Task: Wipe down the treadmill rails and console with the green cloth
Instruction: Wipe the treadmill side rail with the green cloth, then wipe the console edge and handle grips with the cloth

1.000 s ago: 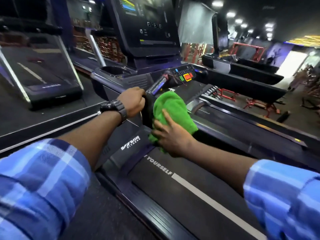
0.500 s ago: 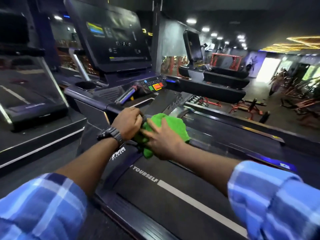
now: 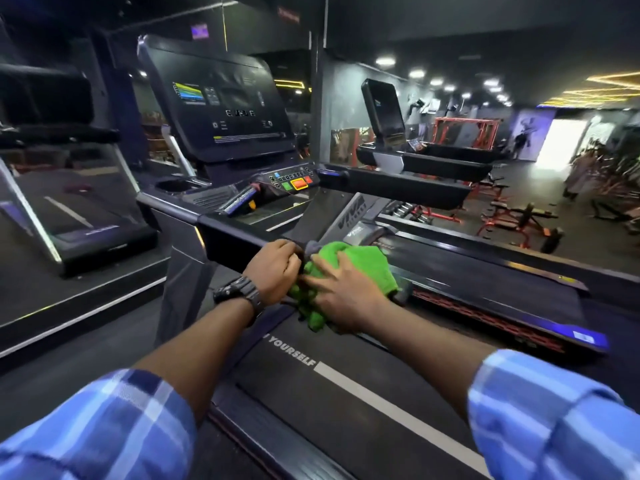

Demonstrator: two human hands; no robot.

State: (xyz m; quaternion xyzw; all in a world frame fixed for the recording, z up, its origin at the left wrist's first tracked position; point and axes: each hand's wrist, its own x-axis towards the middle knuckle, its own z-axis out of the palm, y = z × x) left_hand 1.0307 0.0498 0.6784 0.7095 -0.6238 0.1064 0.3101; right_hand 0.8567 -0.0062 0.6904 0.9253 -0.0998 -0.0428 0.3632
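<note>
Landmark: the left rail of the treadmill, a dark bar running from the console down to the two hands.
Left hand: clenched round the near end of the left rail, a black watch on its wrist.
Right hand: just right of the rail end, fingers spread and curled over the green cloth, grasping it from above.
Green cloth: bunched against the rail end, touching both hands, part hanging below the right hand.
Console: at the far end of the rail, screen dark with a few lit marks; below it a button panel with green and orange-red keys.
Belt: below the rail, black, with a white stripe and the word YOURSELF.
Sleeves: blue checked, pushed up both forearms.
</note>
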